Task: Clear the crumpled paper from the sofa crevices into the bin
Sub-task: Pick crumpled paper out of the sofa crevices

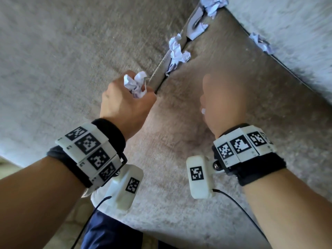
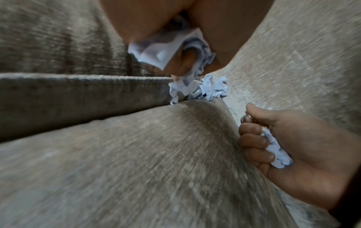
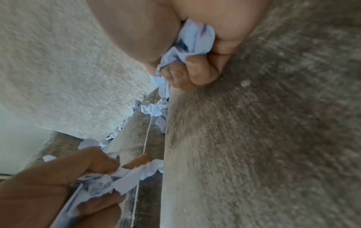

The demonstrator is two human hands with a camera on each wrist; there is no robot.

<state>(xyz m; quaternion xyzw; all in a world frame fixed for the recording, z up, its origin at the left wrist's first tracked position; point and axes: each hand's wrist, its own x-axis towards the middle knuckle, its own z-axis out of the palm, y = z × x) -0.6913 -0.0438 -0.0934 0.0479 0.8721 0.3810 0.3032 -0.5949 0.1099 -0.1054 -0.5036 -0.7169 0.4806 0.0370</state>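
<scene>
The left hand is clenching a paper wad at centre frame, just beside the seat crevice, probably gathering several before a bin trip. The right hand is gripping another wad, fingers curled round it. More crumpled paper is sitting wedged in the crevice toward the upper middle. No bin is showing.
</scene>
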